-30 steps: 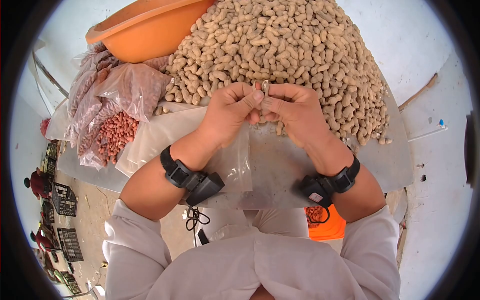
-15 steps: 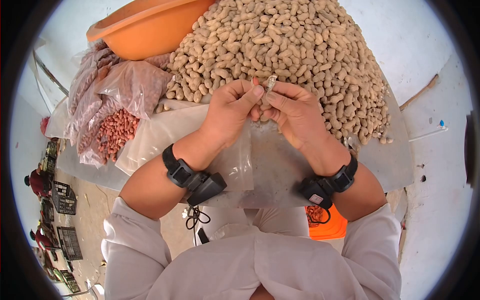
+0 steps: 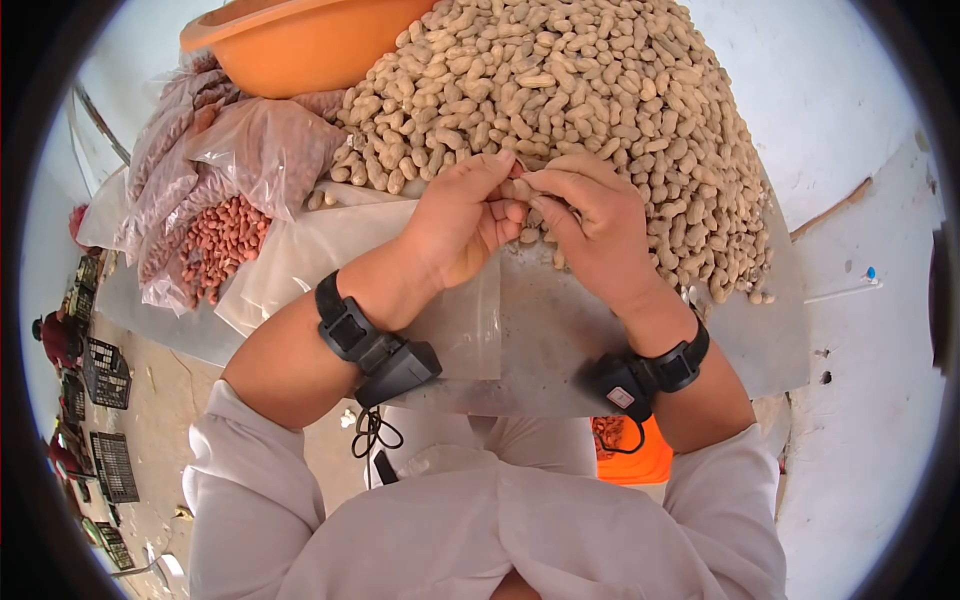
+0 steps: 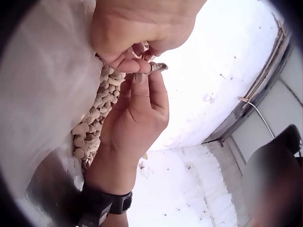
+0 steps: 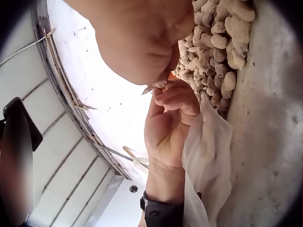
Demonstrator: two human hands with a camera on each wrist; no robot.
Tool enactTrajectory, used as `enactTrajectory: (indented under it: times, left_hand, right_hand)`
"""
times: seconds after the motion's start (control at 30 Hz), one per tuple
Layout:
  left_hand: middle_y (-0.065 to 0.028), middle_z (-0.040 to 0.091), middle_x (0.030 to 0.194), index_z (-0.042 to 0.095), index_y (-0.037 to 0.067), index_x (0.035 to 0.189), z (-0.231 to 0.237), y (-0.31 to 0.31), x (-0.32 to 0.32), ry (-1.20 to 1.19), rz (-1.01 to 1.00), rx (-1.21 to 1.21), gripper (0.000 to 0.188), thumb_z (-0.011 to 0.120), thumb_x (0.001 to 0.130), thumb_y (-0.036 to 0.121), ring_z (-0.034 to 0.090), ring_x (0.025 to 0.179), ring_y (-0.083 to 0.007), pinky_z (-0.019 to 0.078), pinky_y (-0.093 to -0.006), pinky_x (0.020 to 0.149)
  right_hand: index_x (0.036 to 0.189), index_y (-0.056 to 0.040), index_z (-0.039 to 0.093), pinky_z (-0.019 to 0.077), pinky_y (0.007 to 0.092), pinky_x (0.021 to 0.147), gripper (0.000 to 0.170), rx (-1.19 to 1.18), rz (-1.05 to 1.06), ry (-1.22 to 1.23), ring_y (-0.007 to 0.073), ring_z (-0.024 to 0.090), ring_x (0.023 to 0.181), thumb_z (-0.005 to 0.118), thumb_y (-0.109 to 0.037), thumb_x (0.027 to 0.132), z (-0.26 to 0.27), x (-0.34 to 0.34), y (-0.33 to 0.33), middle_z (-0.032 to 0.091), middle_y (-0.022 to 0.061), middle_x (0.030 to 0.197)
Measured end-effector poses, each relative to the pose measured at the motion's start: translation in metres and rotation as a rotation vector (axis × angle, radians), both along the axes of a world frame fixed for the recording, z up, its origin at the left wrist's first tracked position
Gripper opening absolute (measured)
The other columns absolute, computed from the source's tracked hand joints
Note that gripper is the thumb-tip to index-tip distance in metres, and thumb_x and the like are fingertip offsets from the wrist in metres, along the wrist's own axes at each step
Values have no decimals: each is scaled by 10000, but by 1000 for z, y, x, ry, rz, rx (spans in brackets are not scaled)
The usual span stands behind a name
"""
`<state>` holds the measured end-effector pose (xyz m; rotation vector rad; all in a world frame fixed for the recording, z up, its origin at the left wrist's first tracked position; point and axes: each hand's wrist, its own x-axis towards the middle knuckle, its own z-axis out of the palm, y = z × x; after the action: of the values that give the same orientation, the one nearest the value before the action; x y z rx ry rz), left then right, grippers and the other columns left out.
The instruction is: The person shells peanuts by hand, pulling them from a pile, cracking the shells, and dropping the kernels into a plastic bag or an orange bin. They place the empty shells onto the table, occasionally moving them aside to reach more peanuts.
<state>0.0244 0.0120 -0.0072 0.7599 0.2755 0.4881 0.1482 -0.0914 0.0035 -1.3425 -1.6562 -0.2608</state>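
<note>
Head view, clock centred on the fingers [image 3: 575, 187]: peanut pile [image 3: 600, 90] on desk [image 3: 545, 330], 12 to 3. Kernel bags [image 3: 270, 160] on desk at 9. Basin [image 3: 310, 50] at 10, behind bags, just beside pile. Flat plastic [image 3: 310, 250] at 8. Tub [image 3: 648, 465] at 5, below desk's near edge. Crates [image 3: 105, 375] on floor [image 3: 165, 420], farther out at 8.

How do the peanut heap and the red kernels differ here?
The peanut heap is pale tan, the red kernels pinkish red. The heap's peanuts are in shells, the kernels bare of them. The heap spreads far wider than the kernels. Both gather many small pieces.
</note>
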Motion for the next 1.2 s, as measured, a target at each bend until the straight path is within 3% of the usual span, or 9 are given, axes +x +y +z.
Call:
enactTrajectory:
  times: [0.13,0.33,0.43,0.53,0.63,0.8,1.2]
  left_hand:
    - [-33,533,724,512,61,823,-4,5,-1,-4,-88,-118,253,418,950,258,510,584,-130,437,-247,535]
    - [-25,466,690,486,60,785,-2,2,-1,-11,-122,-219,250,408,947,235,429,567,-132,393,-266,541]
    - [-40,509,714,520,42,833,-3,5,-2,-29,-150,-193,242,417,943,232,439,571,-124,387,-251,537]
    - [-55,562,752,556,18,905,-2,3,-3,-25,-157,-67,216,460,927,210,448,572,-101,386,-224,523]
    - [-55,601,787,585,0,941,-3,2,-3,-5,-132,85,172,539,890,158,452,565,-68,381,-185,497]
    - [-40,615,759,627,-9,875,0,-4,-4,71,8,313,98,632,820,73,431,525,-40,310,-167,448]
    - [0,556,683,623,-6,826,3,-3,-7,177,41,540,73,629,814,66,411,515,-35,296,-170,441]
  right_hand:
    - [875,-57,642,460,315,658,203,93,25,-236,239,544,776,643,1,680,3,-1,4,583,64,857]
    - [876,-47,636,460,309,664,197,38,15,-314,255,539,782,633,4,686,8,-3,2,584,65,856]
    - [891,-30,631,466,288,651,164,10,-14,-56,208,571,756,629,4,731,8,-3,-2,607,49,823]
    - [921,0,630,473,252,633,140,-260,33,692,144,589,725,624,-12,781,7,1,-8,624,42,803]
    - [949,43,622,471,219,622,167,-204,217,1022,97,578,706,630,-16,792,-3,4,0,624,46,809]
    - [956,61,621,470,206,629,205,-262,227,1056,103,582,705,648,13,758,-3,1,-2,628,62,815]
    - [915,75,636,481,212,594,186,-429,83,896,100,590,651,654,15,740,6,2,-8,641,74,771]
